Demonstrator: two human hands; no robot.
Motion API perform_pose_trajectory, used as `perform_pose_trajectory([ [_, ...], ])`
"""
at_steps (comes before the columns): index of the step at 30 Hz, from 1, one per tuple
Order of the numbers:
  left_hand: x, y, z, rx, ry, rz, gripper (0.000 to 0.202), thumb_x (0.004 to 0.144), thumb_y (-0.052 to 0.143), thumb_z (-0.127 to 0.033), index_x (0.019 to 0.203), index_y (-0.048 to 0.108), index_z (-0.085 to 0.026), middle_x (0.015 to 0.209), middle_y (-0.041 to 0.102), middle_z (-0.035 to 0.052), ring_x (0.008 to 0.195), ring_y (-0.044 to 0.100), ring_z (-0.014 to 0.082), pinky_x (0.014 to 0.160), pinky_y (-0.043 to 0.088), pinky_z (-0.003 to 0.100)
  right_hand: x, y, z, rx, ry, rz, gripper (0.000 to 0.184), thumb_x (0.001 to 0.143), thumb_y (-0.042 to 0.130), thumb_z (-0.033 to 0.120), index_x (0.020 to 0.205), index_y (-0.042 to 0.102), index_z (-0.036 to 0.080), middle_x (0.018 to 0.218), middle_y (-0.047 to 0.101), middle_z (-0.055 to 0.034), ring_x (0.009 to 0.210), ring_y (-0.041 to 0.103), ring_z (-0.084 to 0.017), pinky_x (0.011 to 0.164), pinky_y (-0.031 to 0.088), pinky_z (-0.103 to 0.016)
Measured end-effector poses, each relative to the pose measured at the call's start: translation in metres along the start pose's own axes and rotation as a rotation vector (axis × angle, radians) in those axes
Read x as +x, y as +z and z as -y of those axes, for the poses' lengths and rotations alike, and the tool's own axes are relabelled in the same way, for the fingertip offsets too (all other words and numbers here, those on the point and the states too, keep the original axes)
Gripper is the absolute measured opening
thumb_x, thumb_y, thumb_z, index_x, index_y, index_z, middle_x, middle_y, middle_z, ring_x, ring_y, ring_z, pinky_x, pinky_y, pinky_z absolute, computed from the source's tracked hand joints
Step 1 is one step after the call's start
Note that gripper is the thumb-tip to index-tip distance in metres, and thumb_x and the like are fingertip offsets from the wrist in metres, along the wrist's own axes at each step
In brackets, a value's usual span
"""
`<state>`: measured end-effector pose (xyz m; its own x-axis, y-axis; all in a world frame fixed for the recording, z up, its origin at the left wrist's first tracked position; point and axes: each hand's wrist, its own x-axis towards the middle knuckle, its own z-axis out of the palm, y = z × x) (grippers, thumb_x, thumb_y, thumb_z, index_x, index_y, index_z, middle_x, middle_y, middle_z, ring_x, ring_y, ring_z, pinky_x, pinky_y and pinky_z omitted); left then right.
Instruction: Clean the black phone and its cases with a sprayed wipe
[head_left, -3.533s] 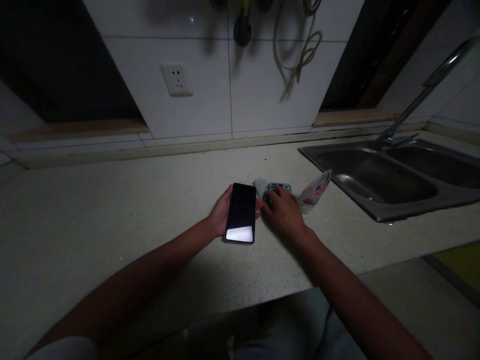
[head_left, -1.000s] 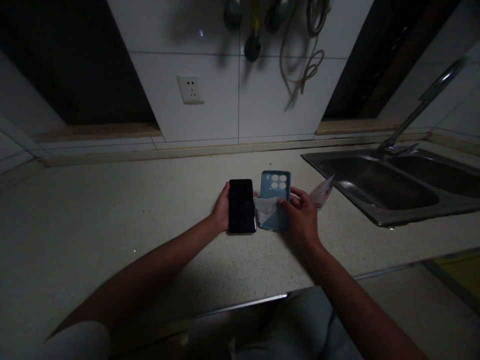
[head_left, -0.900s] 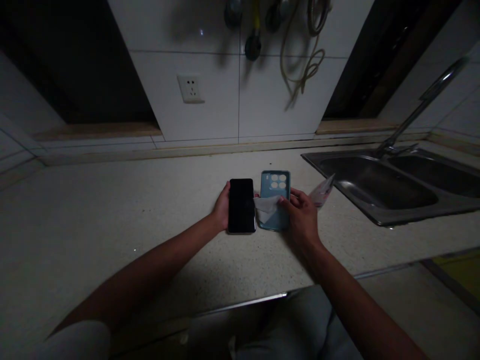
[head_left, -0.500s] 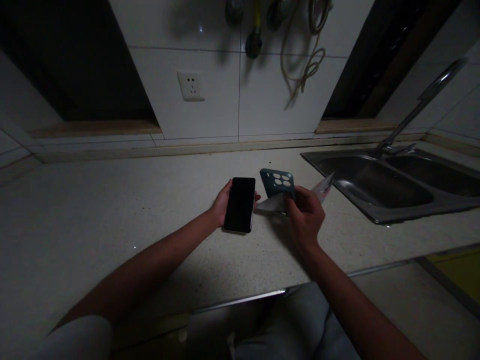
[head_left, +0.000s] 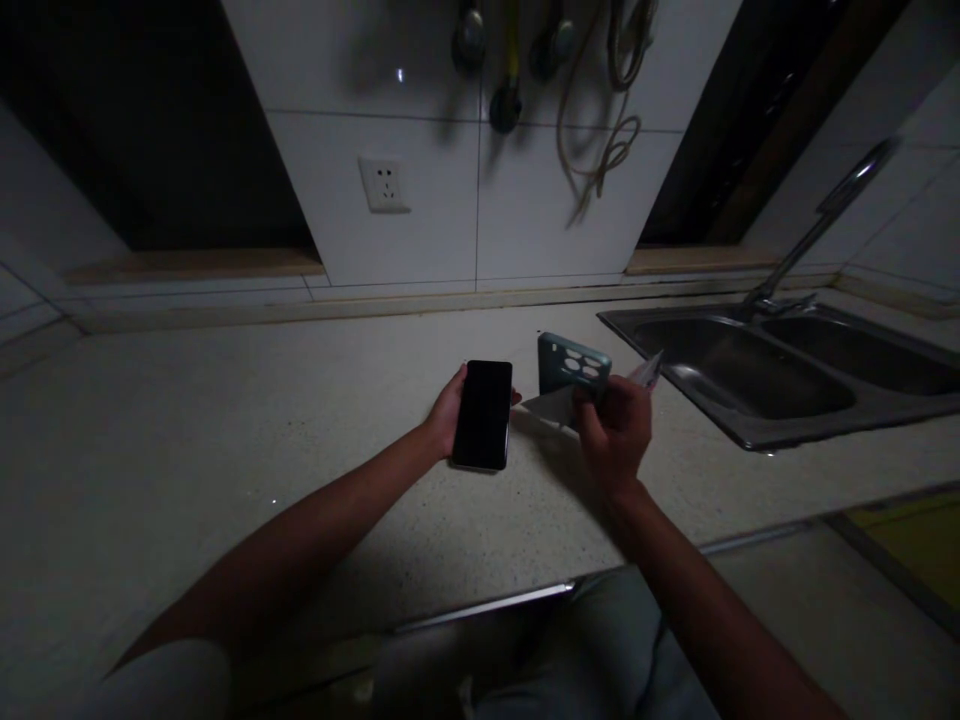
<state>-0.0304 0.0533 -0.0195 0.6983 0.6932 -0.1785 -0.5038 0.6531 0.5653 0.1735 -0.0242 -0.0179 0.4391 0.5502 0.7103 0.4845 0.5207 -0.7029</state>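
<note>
My left hand (head_left: 445,412) grips a black smartphone (head_left: 483,415) by its left edge, screen up and dark, just above the pale speckled countertop (head_left: 225,430). My right hand (head_left: 615,430) is closed on a teal phone case (head_left: 574,364) with several round camera cut-outs, lifted off the counter and tilted. A white tissue (head_left: 551,406) lies under the case, next to the phone. A crumpled white and pink wrapper (head_left: 646,372) shows just behind my right hand.
A stainless double sink (head_left: 757,375) with a tall tap (head_left: 825,215) sits at the right. On the tiled wall are a socket (head_left: 385,184), hanging utensils (head_left: 504,60) and a looped cord (head_left: 607,130). The counter's front edge (head_left: 480,605) runs below my arms.
My right hand has picked the teal case up off the counter and tilted it. The left hand raised the phone slightly. The tissue stays on the counter.
</note>
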Motion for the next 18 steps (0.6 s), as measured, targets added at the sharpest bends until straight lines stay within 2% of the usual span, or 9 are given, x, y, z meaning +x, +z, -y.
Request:
perform_pose_trajectory([
  [5, -0.001, -0.001, 0.001, 0.023, 0.039, -0.010, 0.066, 0.101, 0.027, -0.060, 0.110, 0.070, -0.010, 0.097, 0.075, 0.0159, 0.076, 0.072, 0.0249, 0.070, 0.055, 0.036, 0.014, -0.003, 0.015, 0.041, 0.107, -0.006, 0.034, 0.086, 0.067, 0.043, 0.111, 0.053, 0.023, 0.099, 0.069, -0.0060, 0.082, 0.071, -0.020, 0.070, 0.055, -0.032],
  [8, -0.001, -0.002, 0.001, 0.026, 0.030, 0.007, 0.068, 0.101, 0.027, -0.061, 0.110, 0.070, -0.008, 0.097, 0.075, 0.0161, 0.072, 0.071, 0.0235, 0.066, 0.054, 0.035, 0.027, -0.005, 0.025, -0.040, 0.198, 0.163, 0.039, 0.085, 0.068, 0.047, 0.112, 0.056, 0.022, 0.090, 0.072, -0.0056, 0.074, 0.071, -0.022, 0.062, 0.054, -0.032],
  [11, -0.001, -0.001, 0.000, 0.011, 0.018, -0.001, 0.068, 0.101, 0.026, -0.060, 0.110, 0.070, -0.008, 0.096, 0.076, 0.0161, 0.069, 0.070, 0.0224, 0.065, 0.054, 0.033, 0.035, -0.006, 0.025, -0.185, 0.217, 0.334, 0.048, 0.078, 0.074, 0.052, 0.112, 0.063, 0.020, 0.084, 0.075, -0.0072, 0.074, 0.072, -0.026, 0.064, 0.054, -0.036],
  [14, 0.000, -0.001, 0.000, -0.002, 0.003, -0.018, 0.068, 0.101, 0.026, -0.060, 0.110, 0.070, -0.009, 0.093, 0.076, 0.0161, 0.072, 0.071, 0.0244, 0.069, 0.054, 0.035, 0.040, -0.006, 0.017, -0.295, 0.275, 0.406, 0.045, 0.076, 0.074, 0.055, 0.101, 0.070, 0.018, 0.074, 0.074, -0.0074, 0.069, 0.071, -0.027, 0.061, 0.050, -0.035],
  [18, 0.002, -0.004, 0.001, -0.017, 0.010, 0.028, 0.067, 0.099, 0.032, -0.061, 0.111, 0.070, -0.007, 0.093, 0.075, 0.0170, 0.074, 0.071, 0.0257, 0.070, 0.054, 0.037, 0.046, -0.006, 0.010, -0.334, 0.467, 0.483, 0.037, 0.074, 0.075, 0.052, 0.087, 0.072, 0.017, 0.067, 0.074, -0.0077, 0.063, 0.070, -0.026, 0.054, 0.045, -0.031],
])
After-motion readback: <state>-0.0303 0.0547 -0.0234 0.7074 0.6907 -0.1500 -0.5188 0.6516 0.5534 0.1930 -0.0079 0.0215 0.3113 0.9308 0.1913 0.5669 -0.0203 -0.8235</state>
